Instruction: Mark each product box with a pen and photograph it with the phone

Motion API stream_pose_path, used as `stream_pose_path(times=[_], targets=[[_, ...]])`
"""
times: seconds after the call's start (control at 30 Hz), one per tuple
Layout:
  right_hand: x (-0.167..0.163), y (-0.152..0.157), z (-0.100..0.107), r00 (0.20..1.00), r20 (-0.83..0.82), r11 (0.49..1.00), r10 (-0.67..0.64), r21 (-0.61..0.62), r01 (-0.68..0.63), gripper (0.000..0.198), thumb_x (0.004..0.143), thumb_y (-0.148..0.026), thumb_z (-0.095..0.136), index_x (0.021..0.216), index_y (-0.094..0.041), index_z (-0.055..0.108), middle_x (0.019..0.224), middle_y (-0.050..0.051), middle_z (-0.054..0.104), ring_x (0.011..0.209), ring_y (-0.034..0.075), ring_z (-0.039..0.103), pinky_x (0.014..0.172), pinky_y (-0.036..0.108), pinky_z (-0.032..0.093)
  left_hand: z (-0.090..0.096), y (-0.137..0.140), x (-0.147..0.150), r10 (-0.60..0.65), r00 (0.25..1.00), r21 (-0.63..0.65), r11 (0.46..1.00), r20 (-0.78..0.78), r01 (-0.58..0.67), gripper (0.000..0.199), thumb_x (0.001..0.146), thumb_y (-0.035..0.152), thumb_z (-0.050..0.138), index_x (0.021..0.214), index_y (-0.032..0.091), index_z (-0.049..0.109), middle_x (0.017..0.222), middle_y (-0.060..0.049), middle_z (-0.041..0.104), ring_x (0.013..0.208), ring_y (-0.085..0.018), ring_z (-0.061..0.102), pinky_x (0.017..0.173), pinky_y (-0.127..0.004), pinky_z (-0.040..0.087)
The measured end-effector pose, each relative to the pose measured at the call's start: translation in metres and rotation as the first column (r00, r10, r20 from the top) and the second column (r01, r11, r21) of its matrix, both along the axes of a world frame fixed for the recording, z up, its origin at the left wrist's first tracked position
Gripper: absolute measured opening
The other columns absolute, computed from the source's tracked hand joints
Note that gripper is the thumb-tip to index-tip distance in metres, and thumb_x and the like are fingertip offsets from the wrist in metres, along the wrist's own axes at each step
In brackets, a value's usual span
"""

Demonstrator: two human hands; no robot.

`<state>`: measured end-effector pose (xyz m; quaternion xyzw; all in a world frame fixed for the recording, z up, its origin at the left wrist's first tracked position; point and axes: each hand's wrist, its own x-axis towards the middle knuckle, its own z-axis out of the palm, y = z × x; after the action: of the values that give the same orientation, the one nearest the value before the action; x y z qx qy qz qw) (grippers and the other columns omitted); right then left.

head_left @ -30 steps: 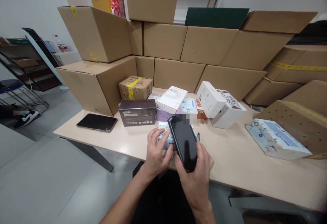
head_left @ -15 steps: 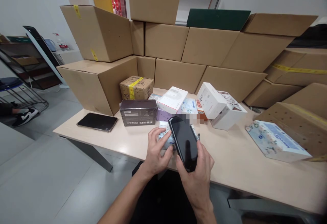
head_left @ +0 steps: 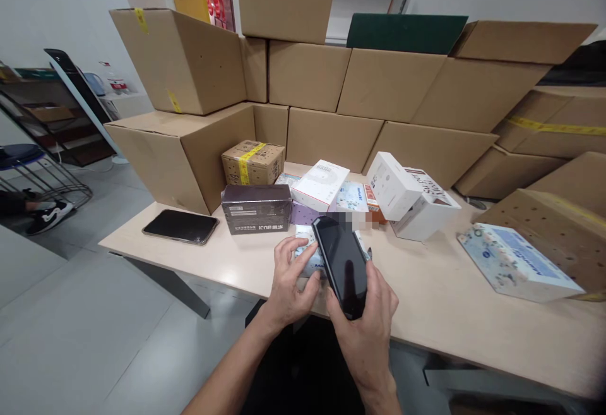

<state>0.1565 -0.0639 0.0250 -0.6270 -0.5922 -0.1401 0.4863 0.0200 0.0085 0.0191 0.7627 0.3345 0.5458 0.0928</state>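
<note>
My right hand (head_left: 364,314) is closed around the lower part of a thick black handheld device (head_left: 343,266) that looks like a smartphone, its dark screen facing up towards me. Under and behind it is a small light-blue and white floral box (head_left: 307,266) near the table's front edge, partly hidden by the device. My left hand (head_left: 292,276) is closed on the left side of that box, fingers bent over it and thumb at the front. The left fingertips are close to the device's left edge; I cannot tell whether they touch it.
On the table (head_left: 421,288), a dark BUJI box (head_left: 256,210), a taped carton (head_left: 254,161) and white boxes (head_left: 322,184) stand behind my hands. Another phone (head_left: 180,225) lies left. A floral box (head_left: 516,260) is at right. Stacked cardboard boxes (head_left: 310,77) form a wall behind.
My hands, the black device and the box under it have barely moved. The view has shifted very slightly.
</note>
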Motion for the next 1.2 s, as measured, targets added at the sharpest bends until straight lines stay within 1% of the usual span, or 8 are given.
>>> stream_pose_path(times=[0.27, 0.6, 0.7, 0.8, 0.87, 0.97, 1.07, 1.2], targets=[[0.0, 0.001, -0.001, 1.0, 0.009, 1.0, -0.003, 0.01, 0.003, 0.079, 0.086, -0.041, 0.068, 0.152, -0.016, 0.031, 0.135, 0.023, 0.052, 0.123, 0.035, 0.05, 0.097, 0.057, 0.044, 0.001, -0.002, 0.0, 0.011, 1.0, -0.012, 1.0, -0.005, -0.011, 0.059, 0.086, 0.016, 0.057, 0.143, 0.022, 0.044, 0.132, -0.014, 0.05, 0.129, -0.029, 0.044, 0.108, -0.055, 0.041], [0.005, -0.001, 0.002, 0.999, 0.051, 0.999, -0.017, 0.038, 0.015, 0.079, 0.086, -0.041, 0.067, 0.151, -0.015, 0.031, 0.134, 0.023, 0.054, 0.121, 0.035, 0.052, 0.096, 0.055, 0.044, -0.002, 0.0, 0.0, 0.023, 1.0, -0.008, 1.0, -0.012, -0.024, 0.059, 0.085, 0.016, 0.057, 0.142, 0.02, 0.045, 0.133, -0.014, 0.05, 0.13, -0.029, 0.044, 0.109, -0.054, 0.04], [0.013, -0.004, 0.005, 0.999, 0.027, 0.999, -0.04, 0.019, 0.039, 0.078, 0.087, -0.045, 0.065, 0.152, -0.016, 0.032, 0.134, 0.023, 0.054, 0.122, 0.035, 0.052, 0.096, 0.055, 0.044, -0.002, 0.0, 0.0, 0.024, 1.0, -0.007, 1.0, -0.01, -0.024, 0.059, 0.085, 0.016, 0.057, 0.143, 0.02, 0.044, 0.133, -0.015, 0.05, 0.13, -0.029, 0.044, 0.109, -0.054, 0.04], [0.028, -0.008, 0.007, 0.991, -0.043, 0.992, -0.125, -0.017, 0.124, 0.08, 0.085, -0.05, 0.065, 0.151, -0.014, 0.035, 0.134, 0.024, 0.054, 0.123, 0.037, 0.051, 0.097, 0.057, 0.043, -0.003, -0.001, 0.0, 0.022, 1.0, -0.025, 0.999, 0.0, -0.022, 0.06, 0.086, 0.016, 0.057, 0.144, 0.021, 0.042, 0.136, -0.015, 0.047, 0.131, -0.029, 0.044, 0.11, -0.053, 0.04], [0.043, -0.012, 0.007, 0.975, -0.068, 0.978, -0.21, -0.027, 0.209, 0.083, 0.084, -0.054, 0.064, 0.15, -0.011, 0.036, 0.134, 0.026, 0.055, 0.122, 0.039, 0.051, 0.099, 0.06, 0.04, -0.004, -0.001, 0.0, 0.029, 0.999, -0.052, 0.998, 0.027, -0.028, 0.06, 0.086, 0.016, 0.057, 0.144, 0.022, 0.042, 0.138, -0.015, 0.044, 0.132, -0.029, 0.044, 0.109, -0.052, 0.041], [0.068, -0.017, 0.003, 0.937, -0.06, 0.939, -0.343, -0.051, 0.34, 0.086, 0.083, -0.059, 0.06, 0.147, -0.005, 0.04, 0.132, 0.029, 0.057, 0.12, 0.043, 0.054, 0.102, 0.063, 0.036, -0.005, -0.001, 0.001, 0.059, 0.996, -0.091, 0.994, 0.067, -0.053, 0.057, 0.086, 0.016, 0.057, 0.141, 0.023, 0.046, 0.138, -0.015, 0.041, 0.133, -0.029, 0.043, 0.109, -0.052, 0.041], [0.092, -0.022, -0.005, 0.896, -0.024, 0.889, -0.443, -0.137, 0.436, 0.088, 0.082, -0.064, 0.053, 0.143, -0.001, 0.046, 0.124, 0.031, 0.06, 0.116, 0.045, 0.056, 0.1, 0.064, 0.037, -0.006, 0.001, 0.003, 0.075, 0.993, -0.103, 0.992, 0.094, -0.066, 0.052, 0.086, 0.016, 0.058, 0.137, 0.023, 0.05, 0.137, -0.015, 0.041, 0.135, -0.03, 0.042, 0.11, -0.053, 0.04], [0.109, -0.025, -0.019, 0.864, 0.034, 0.825, -0.502, -0.279, 0.491, 0.092, 0.081, -0.068, 0.046, 0.142, 0.0, 0.048, 0.118, 0.03, 0.061, 0.112, 0.048, 0.056, 0.097, 0.065, 0.038, -0.006, 0.002, 0.004, 0.067, 0.99, -0.102, 0.993, 0.127, -0.054, 0.046, 0.087, 0.016, 0.059, 0.131, 0.022, 0.054, 0.134, -0.014, 0.043, 0.132, -0.029, 0.044, 0.109, -0.051, 0.042]])
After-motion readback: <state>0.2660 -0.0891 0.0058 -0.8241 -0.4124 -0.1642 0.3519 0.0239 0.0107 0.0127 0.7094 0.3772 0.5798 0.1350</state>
